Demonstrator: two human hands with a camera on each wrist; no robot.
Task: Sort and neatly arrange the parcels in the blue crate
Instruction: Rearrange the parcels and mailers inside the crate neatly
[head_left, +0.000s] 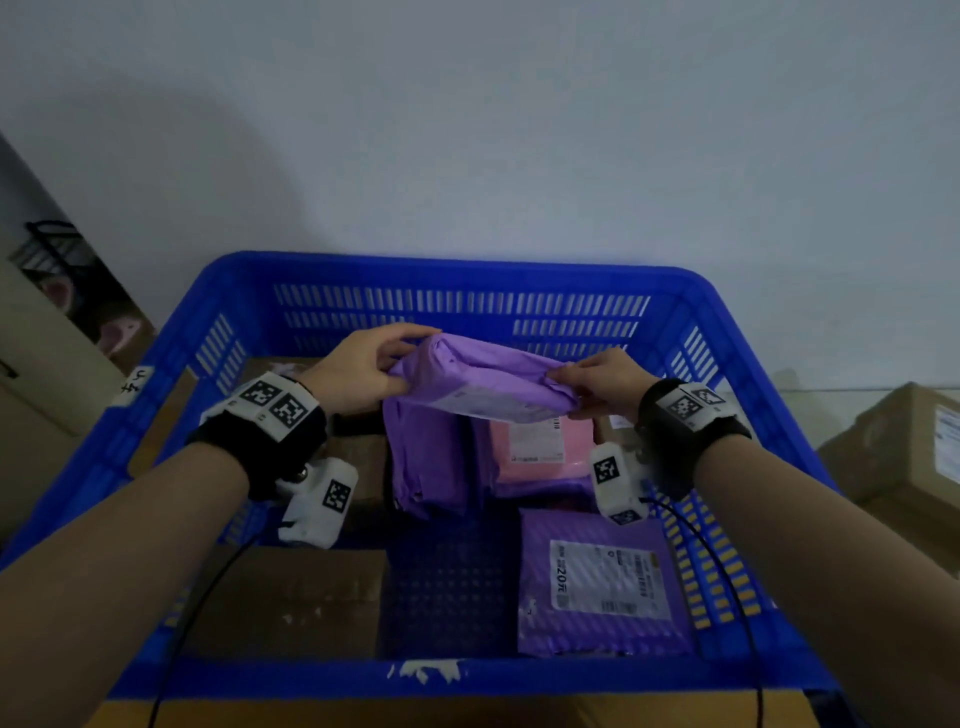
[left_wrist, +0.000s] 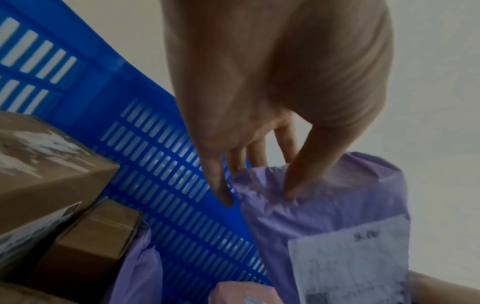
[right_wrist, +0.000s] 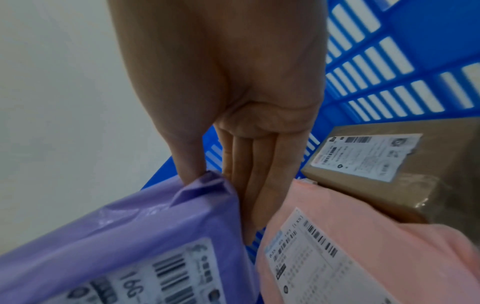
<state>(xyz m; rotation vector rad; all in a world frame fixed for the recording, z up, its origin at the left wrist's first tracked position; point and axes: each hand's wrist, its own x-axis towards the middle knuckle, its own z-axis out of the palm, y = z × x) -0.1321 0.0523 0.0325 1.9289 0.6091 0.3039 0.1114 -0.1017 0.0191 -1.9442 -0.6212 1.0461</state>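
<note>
Both hands hold a purple parcel (head_left: 480, 382) (left_wrist: 337, 207) (right_wrist: 116, 232) up above the middle of the blue crate (head_left: 467, 275). My left hand (head_left: 363, 366) (left_wrist: 262, 174) pinches its left end between thumb and fingers. My right hand (head_left: 597, 382) (right_wrist: 215, 179) pinches its right end, thumb on top and fingers underneath. A white label faces down and toward me. Below it stand another purple bag (head_left: 426, 457) and a pink parcel (head_left: 540, 447) (right_wrist: 363, 246). A flat purple parcel with a label (head_left: 602, 582) lies at the crate's near right.
Brown cardboard boxes fill the crate's left side (head_left: 306, 597) (left_wrist: 52, 168), and one sits at the back right (right_wrist: 389, 168). Bare crate floor (head_left: 447, 587) shows in the near middle. More cardboard boxes (head_left: 904, 447) stand outside on the right. A pale wall is behind.
</note>
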